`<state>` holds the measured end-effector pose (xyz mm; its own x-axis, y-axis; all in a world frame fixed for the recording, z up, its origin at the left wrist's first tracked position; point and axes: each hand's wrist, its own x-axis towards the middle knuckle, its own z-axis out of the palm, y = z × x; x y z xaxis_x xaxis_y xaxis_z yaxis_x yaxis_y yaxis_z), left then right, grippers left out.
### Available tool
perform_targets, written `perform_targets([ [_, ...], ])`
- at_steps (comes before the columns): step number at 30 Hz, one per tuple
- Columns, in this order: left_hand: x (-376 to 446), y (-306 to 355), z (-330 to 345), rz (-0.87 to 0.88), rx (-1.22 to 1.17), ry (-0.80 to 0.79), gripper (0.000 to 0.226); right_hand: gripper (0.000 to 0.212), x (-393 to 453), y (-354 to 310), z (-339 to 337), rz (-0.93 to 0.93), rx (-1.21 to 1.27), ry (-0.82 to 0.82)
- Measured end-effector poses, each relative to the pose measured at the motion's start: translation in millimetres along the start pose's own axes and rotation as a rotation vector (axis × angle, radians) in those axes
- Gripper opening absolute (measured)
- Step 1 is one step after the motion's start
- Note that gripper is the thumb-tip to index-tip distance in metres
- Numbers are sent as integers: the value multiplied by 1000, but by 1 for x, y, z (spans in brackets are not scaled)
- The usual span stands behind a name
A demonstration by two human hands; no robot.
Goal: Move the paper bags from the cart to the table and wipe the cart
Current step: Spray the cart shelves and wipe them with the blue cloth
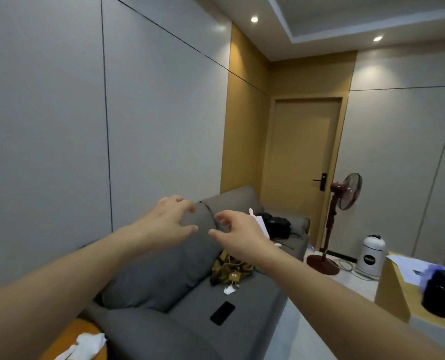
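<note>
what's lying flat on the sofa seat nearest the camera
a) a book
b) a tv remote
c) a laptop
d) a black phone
d: a thin black phone lies flat on the grey sofa seat cushion, in front of the patterned yellow bag.

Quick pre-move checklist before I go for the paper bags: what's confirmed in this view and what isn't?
1. Left hand free: ok, fingers spread, holding nothing.
2. Right hand free: ok, holding nothing.
3. Cart in view: not ok, none visible.
4. Paper bags located: cannot tell; only a white bag-like item shows behind the right hand.
5. Wiping cloth found: cannot tell; crumpled white tissue lies at lower left.
6. Table space: cannot tell; the table is cut off, papers on it.
</note>
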<state>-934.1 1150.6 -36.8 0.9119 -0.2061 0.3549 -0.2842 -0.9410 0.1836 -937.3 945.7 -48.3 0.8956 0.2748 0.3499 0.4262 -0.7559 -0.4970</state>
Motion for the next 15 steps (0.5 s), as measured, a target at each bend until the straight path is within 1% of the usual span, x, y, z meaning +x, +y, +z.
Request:
perform_targets([
  [4,-31,-92,-13,-101,31,-54,50,46,30,-47,71,-29,17,-71],
  [7,-59,-157,-24,-204,44,-60,49,46,49,-74,123,-39,42,-147],
  [10,-92,-214,-29,-326,41,-79,49,48,65,-99,179,-47,63,-252],
  [15,-141,-295,-20,-537,42,-75,49,47,92,-137,272,-115,69,-428],
])
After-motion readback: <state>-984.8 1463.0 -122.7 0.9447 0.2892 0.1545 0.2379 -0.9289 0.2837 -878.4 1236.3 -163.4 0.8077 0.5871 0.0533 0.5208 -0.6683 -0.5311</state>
